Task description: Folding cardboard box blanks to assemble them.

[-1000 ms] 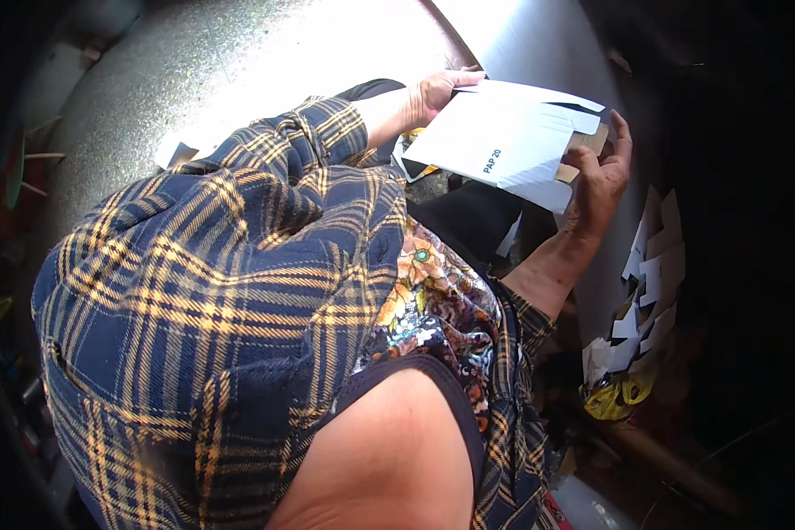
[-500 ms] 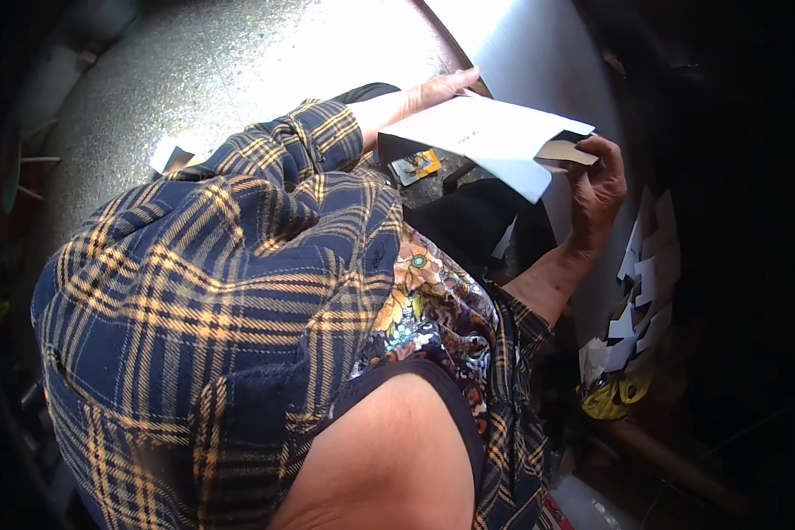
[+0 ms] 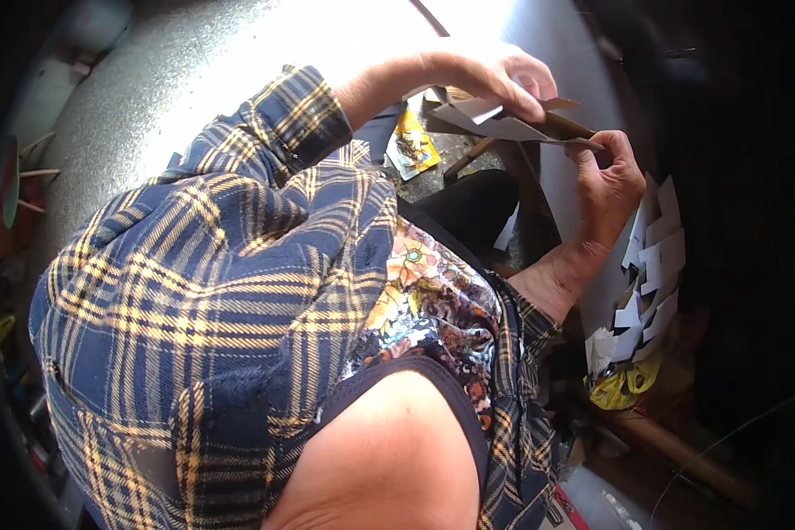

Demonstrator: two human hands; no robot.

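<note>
While right hand (image 3: 611,175) pinches white carton (image 3: 503,129) by its nearest end, apparently for steadiness, left hand (image 3: 502,76) arches over, grip unclear

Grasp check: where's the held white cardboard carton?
Head view, upper right of centre: carton under the left hand, its right end in the right hand.

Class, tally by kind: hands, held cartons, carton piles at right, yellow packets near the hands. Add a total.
Left hand and right hand: 2
Held carton: 1
Carton pile: 1
Yellow packet: 1
Total: 5
</note>
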